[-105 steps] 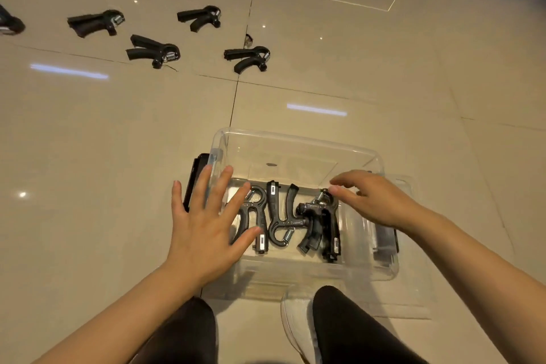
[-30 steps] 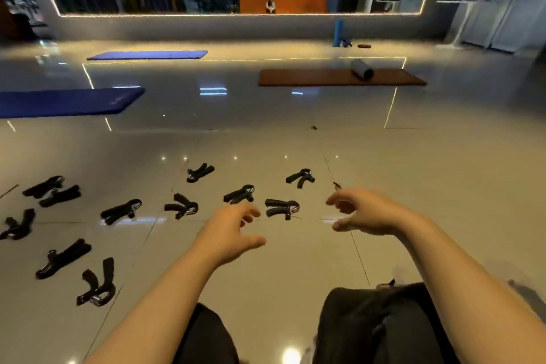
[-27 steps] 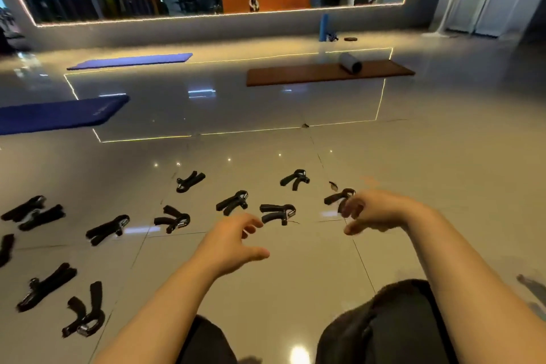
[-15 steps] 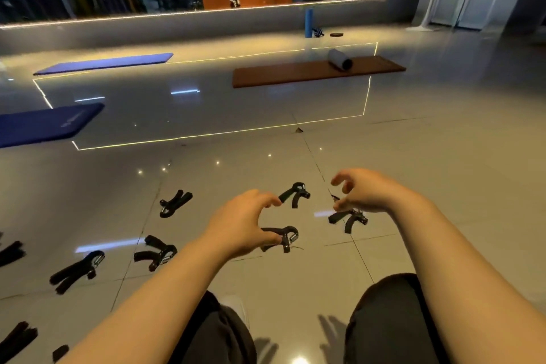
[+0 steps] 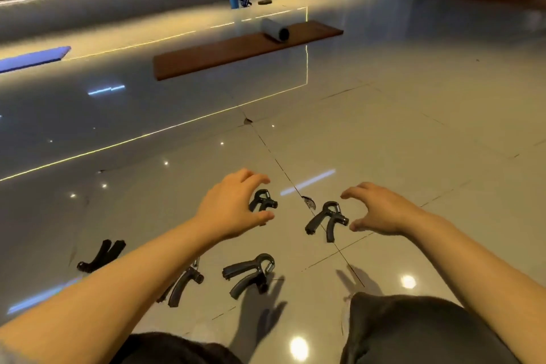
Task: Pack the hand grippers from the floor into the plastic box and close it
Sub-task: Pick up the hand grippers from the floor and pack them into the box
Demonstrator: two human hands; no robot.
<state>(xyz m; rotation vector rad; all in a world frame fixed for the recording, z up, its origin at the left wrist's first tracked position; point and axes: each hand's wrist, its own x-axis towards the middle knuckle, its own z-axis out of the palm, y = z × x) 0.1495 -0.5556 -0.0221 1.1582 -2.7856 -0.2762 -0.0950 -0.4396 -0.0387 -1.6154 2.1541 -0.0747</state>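
Two bare hands reached out over a glossy tiled floor (image 5: 384, 133) strewn with black hand grippers; no container showed in the view. The left hand (image 5: 233, 207) hovered with fingers spread and curved over the farthest hand gripper (image 5: 263, 200), part of which it hid, so contact could not be confirmed; that gripper's coiled head pointed away from the person. The right hand (image 5: 381, 210) was open in a claw shape, thumb and fingers apart, holding nothing, just to the right of a second hand gripper (image 5: 326, 220). That gripper lay flat with its spring head toward the far right and its two handles splayed toward the near left, its long axis running diagonally. Nearer the person than the second gripper, and to its left, a third hand gripper (image 5: 251, 273) lay with its head pointing right and its handles left. Left of the third one, a fourth hand gripper (image 5: 184, 285) sat partly behind the left forearm, handles aimed near-left. Farther left again, a fifth hand gripper (image 5: 102, 255) showed only its paired handles. Far beyond the second gripper lay a brown mat (image 5: 236, 52) carrying a grey roller (image 5: 275, 29), and far off to the left a blue mat (image 5: 32, 57).
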